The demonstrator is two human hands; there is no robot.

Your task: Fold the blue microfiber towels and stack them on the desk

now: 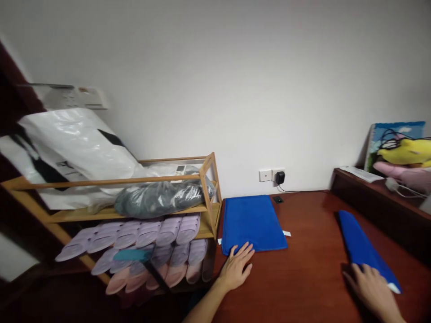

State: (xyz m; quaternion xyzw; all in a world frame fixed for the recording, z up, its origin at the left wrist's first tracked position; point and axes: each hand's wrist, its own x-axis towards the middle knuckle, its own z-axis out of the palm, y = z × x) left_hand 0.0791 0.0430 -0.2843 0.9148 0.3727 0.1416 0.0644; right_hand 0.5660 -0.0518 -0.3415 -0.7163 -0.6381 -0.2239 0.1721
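The square blue piece [254, 223] lies flat on the bench [269, 287] at the centre of the frame, and the narrow blue piece [365, 246] lies slantwise at the lower right. Both look like light, soft fabric, the square one probably layered and slightly padded; neither seems fragile, and the matt surface should offer fair friction, though the smooth bench may let them slide. The square would best be taken by its near edge or corners, with all layers pinched together; the narrow one across its width, so that it does not unfold. The left hand [238, 264] rests palm down with fingers apart, their tips on the square's near edge. The right hand [370, 285] is over the near part of the narrow piece, fingers bent; whether they close on it cannot be told. Counted, there are two blue pieces, two white tags beside the square, two wall plates [265, 175] and one black plug [280, 177]. Left in the frame, one wooden rack [74, 216] carries one large white bag [74, 143], one dark wrapped bundle [161, 197] and six lilac slippers [168, 232] in the upper row; the lower rows overlap too much to count.
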